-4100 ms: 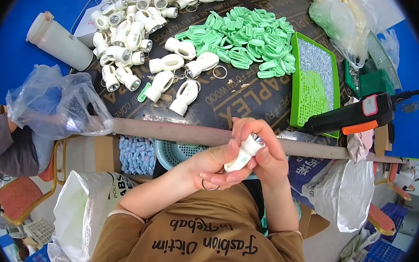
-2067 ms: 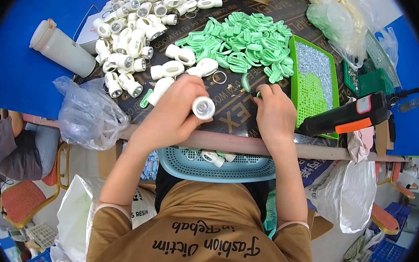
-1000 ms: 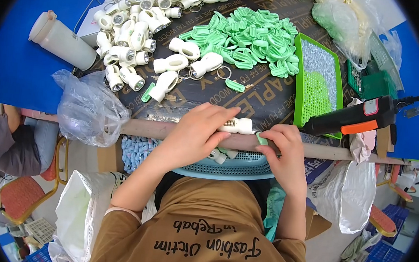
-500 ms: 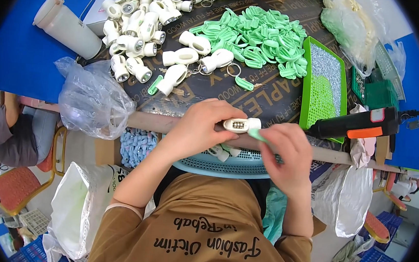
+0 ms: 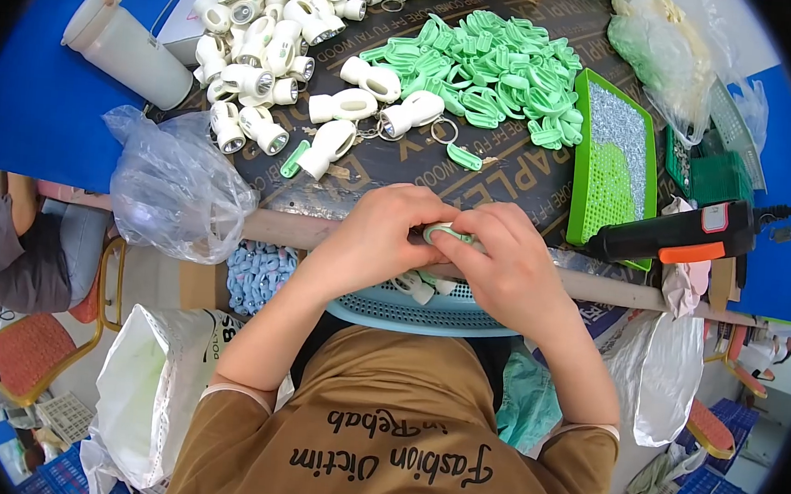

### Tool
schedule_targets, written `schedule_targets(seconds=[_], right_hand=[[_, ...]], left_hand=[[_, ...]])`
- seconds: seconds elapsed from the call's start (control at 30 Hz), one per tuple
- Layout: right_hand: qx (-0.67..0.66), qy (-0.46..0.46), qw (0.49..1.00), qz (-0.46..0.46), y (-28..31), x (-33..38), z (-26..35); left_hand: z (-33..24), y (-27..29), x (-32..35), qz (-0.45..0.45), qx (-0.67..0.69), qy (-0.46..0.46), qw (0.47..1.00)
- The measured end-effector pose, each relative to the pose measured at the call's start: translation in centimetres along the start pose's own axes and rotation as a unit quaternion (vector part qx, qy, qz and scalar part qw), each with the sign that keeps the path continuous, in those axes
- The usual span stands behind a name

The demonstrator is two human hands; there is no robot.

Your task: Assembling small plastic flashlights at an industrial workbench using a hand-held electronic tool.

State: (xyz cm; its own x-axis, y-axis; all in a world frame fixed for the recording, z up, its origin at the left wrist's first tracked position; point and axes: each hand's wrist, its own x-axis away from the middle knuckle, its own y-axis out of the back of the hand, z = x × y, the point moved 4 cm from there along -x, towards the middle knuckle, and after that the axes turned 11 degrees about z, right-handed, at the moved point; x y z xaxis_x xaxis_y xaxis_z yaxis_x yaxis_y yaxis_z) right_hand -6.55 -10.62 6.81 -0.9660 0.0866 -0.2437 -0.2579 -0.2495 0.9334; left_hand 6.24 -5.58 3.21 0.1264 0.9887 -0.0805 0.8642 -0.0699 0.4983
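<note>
Hands [image 5: 373, 241] [image 5: 506, 265] pinch green-white part [image 5: 445, 236] — grip closed around it.

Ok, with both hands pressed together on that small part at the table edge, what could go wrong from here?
The left hand and right hand pinch a small white and green part right over the table's front edge; if it slips, it may miss the blue basket below. The fingers hide most of it, so any misfit could go unseen. The glue gun lies near the right hand and could be knocked.
</note>
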Motion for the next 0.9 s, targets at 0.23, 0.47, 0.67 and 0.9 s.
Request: schedule_targets(seconds=[0.23,0.47,0.67,0.9], right_hand=[[-0.03,-0.005,0.998,0.053,-0.2,-0.4,-0.8],[-0.012,-0.001,0.99,-0.138,1.5,2.1,-1.1],[-0.103,-0.111,0.774,-0.615,7.2,10.6,-3.8],[-0.53,-0.092,0.778,-0.325,6.6,9.8,-7.5]], left_hand=[[-0.1,0.0,0.0,0.012,0.0,0.009,1.0],[-1.4,-0.4,-0.1,-0.003,-0.091,0.013,0.996],[-2.5,-1.3,-1.1,0.017,-0.225,-0.005,0.974],[-1.6,-2.8,-2.0,0.007,-0.122,-0.038,0.992]])
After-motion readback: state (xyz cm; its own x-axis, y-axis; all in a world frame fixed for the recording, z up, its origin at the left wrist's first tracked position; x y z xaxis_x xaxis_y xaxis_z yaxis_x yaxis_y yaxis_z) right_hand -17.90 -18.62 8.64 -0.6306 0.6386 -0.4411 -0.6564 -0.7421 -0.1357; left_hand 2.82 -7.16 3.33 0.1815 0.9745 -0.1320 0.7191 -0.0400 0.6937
